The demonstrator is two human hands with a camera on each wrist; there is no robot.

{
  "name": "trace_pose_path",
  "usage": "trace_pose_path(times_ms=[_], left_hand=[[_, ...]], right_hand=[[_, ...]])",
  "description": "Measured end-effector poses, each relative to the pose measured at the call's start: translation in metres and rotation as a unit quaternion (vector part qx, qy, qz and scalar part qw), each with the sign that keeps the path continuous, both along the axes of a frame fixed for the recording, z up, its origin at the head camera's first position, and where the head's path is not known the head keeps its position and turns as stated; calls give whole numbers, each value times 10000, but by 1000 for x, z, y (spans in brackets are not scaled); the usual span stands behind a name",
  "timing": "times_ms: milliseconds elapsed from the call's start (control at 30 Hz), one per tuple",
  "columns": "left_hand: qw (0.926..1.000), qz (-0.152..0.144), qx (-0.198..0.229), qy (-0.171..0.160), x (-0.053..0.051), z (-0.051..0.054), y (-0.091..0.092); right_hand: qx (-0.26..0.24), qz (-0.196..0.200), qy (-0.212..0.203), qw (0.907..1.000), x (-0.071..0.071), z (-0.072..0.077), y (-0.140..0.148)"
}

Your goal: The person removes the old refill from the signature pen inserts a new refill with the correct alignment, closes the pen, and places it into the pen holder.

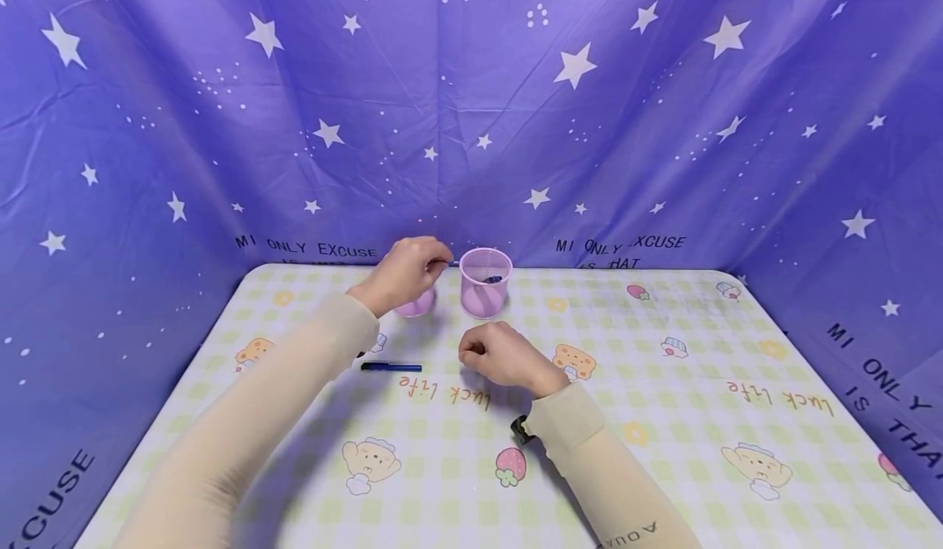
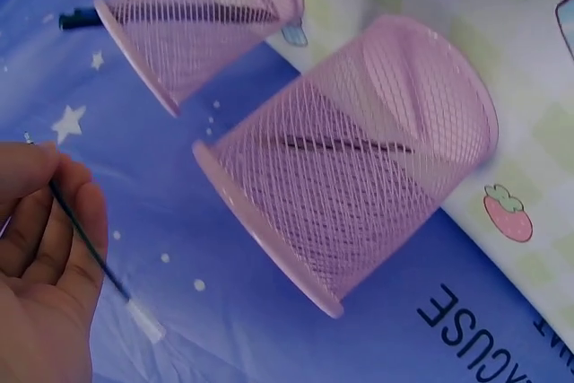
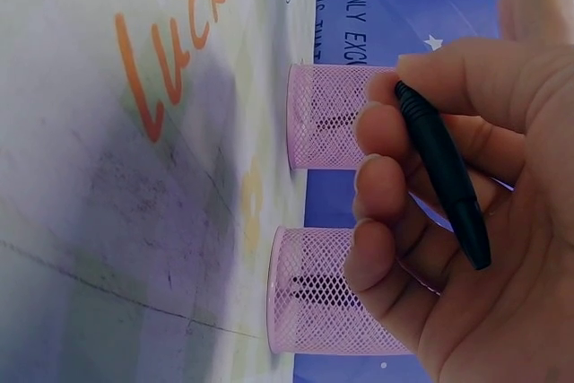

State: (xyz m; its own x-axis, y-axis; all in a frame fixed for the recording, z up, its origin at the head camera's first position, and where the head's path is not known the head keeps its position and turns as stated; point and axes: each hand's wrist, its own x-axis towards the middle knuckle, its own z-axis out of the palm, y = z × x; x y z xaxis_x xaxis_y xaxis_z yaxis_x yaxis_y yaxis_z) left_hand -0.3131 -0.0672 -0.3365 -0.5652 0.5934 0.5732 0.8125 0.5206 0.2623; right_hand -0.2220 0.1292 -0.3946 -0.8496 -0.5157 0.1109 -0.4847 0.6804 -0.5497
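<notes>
My left hand [image 1: 403, 272] is raised beside the pink mesh cups, its fingertips near the rim of the right cup [image 1: 484, 303]. It pinches a thin dark pen refill [image 2: 88, 241] with a whitish end between thumb and fingers. Partly behind that hand stands the left cup [image 1: 415, 308]. My right hand [image 1: 508, 357] hovers over the table in front of the right cup. Between its thumb and fingers it holds a short black tapered pen part [image 3: 444, 172]. A blue pen barrel with a black end [image 1: 394, 367] lies on the table left of the right hand.
Dark slim items show through the mesh of both cups, one a dark pen [image 2: 81, 18] jutting past a rim. A checked cloth [image 1: 663, 467] with cartoon prints covers the table. Behind its far edge hangs a blue star-patterned curtain [image 1: 442, 66].
</notes>
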Motion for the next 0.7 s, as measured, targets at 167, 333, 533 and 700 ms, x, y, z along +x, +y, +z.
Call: trace_pose_path(times_ms=[167, 333, 533, 700], left_hand=[[9996, -207, -173, 81, 11, -10, 2], [9987, -455, -239, -54, 20, -23, 2], [9974, -370, -589, -206, 28, -37, 1], [9953, -62, -935, -225, 30, -50, 1]], right_hand=[[-8, -8, 13, 10000, -1, 0, 0], [-13, 10, -61, 10000, -1, 0, 1], [29, 0, -77, 10000, -1, -1, 1], [23, 24, -59, 10000, -2, -1, 1]])
